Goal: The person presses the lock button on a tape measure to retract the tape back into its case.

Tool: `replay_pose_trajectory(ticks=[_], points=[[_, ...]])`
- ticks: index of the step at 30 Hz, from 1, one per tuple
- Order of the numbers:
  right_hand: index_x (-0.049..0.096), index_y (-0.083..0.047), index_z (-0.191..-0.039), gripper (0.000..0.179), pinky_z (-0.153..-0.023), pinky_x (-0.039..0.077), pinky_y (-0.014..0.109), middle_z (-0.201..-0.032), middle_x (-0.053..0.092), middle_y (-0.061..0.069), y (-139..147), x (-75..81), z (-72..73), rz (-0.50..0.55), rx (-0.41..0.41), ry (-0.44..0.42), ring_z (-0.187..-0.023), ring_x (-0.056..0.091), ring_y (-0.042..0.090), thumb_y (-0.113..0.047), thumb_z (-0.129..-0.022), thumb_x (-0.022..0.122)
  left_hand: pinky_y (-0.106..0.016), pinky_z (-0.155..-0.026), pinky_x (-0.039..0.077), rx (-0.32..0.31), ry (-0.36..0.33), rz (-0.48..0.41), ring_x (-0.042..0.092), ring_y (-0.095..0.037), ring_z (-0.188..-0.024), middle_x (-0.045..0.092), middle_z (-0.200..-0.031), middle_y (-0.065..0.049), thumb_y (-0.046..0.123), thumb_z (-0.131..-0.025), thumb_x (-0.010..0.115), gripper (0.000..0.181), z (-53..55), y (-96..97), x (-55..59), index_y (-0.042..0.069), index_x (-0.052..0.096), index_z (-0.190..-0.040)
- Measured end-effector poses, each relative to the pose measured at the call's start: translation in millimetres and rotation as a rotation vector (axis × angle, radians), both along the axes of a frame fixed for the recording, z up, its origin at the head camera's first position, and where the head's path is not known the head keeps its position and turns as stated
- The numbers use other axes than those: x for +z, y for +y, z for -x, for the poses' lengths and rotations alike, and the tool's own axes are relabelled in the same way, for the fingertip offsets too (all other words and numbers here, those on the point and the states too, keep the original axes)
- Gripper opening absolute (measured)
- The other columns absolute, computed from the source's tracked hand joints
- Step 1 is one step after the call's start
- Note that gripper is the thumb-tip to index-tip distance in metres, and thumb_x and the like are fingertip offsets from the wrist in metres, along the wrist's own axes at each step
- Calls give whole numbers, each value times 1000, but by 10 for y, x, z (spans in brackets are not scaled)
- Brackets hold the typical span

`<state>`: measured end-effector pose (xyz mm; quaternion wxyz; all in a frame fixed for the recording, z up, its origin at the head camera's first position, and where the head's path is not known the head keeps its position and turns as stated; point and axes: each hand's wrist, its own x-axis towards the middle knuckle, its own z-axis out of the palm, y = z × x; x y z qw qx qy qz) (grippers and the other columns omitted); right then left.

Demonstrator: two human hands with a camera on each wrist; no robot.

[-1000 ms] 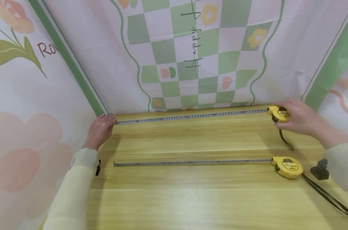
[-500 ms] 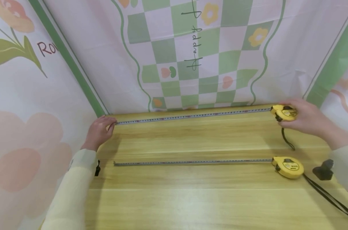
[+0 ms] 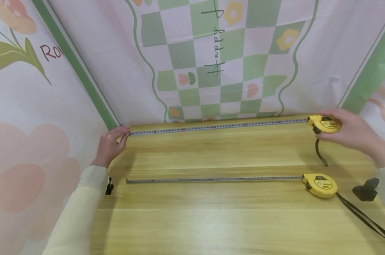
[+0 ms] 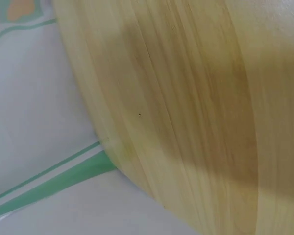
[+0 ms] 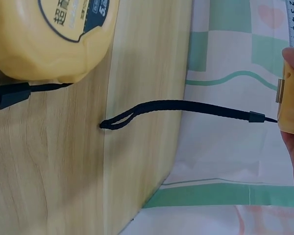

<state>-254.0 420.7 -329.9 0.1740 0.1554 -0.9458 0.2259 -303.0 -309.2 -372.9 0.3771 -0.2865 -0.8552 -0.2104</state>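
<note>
Between my two hands a steel tape blade [image 3: 214, 127] stretches along the back of the table. With fingertips and thumb, my left hand [image 3: 110, 146] pinches its free end at the left. My right hand [image 3: 355, 129] grips the yellow tape measure [image 3: 326, 124] at the other end, seemingly held above the tabletop. Its black wrist strap [image 5: 186, 105] dangles free in the right wrist view. Nearer the front lies a second yellow tape measure [image 3: 321, 186], its blade [image 3: 211, 179] also out and roughly parallel. The left wrist view shows no fingers clearly.
Printed cloth walls [image 3: 192, 63] with green checks and flowers enclose the wooden tabletop [image 3: 192, 219] at the back and sides. The second tape's black strap [image 3: 364, 216] trails off to the right. A dark wrist device [image 3: 366, 189] shows beside my right sleeve.
My right hand and its tape measure have shifted right and slightly up in the head view. The blade appears a little closer to the camera. The second tape measure stays lying on the table.
</note>
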Motion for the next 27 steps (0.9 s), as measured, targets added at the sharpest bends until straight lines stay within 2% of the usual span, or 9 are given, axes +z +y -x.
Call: replay_pose_trajectory(ticks=[5, 6, 9, 15, 18, 21, 22, 24, 27], points=[[54, -1, -134, 78, -79, 30, 25, -129, 51, 26, 22, 17, -44, 45, -33, -45, -97, 33, -9, -10, -65, 90, -52, -88, 52, -4, 4, -17, 66, -39, -99, 70, -106, -19, -5, -81, 73, 19, -9, 26, 27, -4, 73, -101], [53, -1, -134, 78, -84, 33, 29, -130, 50, 27, 24, 24, -54, 55, -35, -57, -98, 35, -5, -10, -66, 90, -52, -88, 52, -6, 5, -18, 66, -39, -99, 70, -105, -19, -6, -81, 73, 19, -12, 29, 32, -4, 73, -100], [51, -4, -138, 80, -90, 32, 24, -137, 47, 24, 34, 34, -85, 74, -45, -73, -102, 38, 1, -13, -68, 89, -51, -86, 53, -13, 10, -10, 66, -39, -98, 70, -105, -19, -5, -81, 73, 19, -18, 29, 46, -5, 73, -100], [52, -9, -139, 80, -76, 28, 18, -138, 48, 22, 10, 69, -110, 84, -71, -78, -97, 34, -10, -16, -69, 89, -51, -85, 54, -13, 20, 0, 67, -38, -97, 70, -105, -19, -5, -81, 74, 20, -11, 7, 55, -4, 73, -101], [51, -9, -141, 80, -83, 32, 24, -139, 45, 28, -18, 85, -124, 90, -80, -97, -108, 43, 12, -18, -70, 89, -52, -84, 54, -11, 18, -1, 67, -38, -97, 70, -105, -19, -6, -81, 74, 20, -7, 7, 51, -4, 73, -101], [47, -10, -143, 82, -93, 33, 36, -143, 41, 28, -50, 90, -141, 89, -90, -114, -115, 40, 40, -21, -73, 87, -51, -85, 54, -8, 7, 1, 67, -38, -97, 70, -105, -18, -6, -81, 73, 19, -11, 18, 55, -4, 73, -100], [47, -9, -144, 82, -97, 33, 42, -144, 40, 28, -56, 92, -145, 92, -86, -116, -117, 39, 44, -22, -74, 87, -51, -85, 54, -7, 3, 5, 67, -38, -97, 70, -105, -18, -5, -81, 73, 19, -13, 22, 57, -4, 73, -100], [46, -10, -144, 82, -100, 32, 42, -145, 39, 26, -68, 90, -151, 96, -89, -118, -119, 39, 44, -24, -75, 86, -50, -86, 54, -4, -4, 11, 67, -37, -97, 70, -105, -18, -5, -82, 73, 19, -20, 33, 62, -3, 73, -100], [48, -12, -143, 81, -94, 32, 23, -146, 41, 18, -68, 81, -153, 104, -92, -105, -118, 42, 22, -25, -74, 87, -49, -85, 54, -6, -8, 24, 67, -37, -97, 70, -106, -19, -5, -82, 73, 18, -29, 45, 66, -4, 73, -100]])
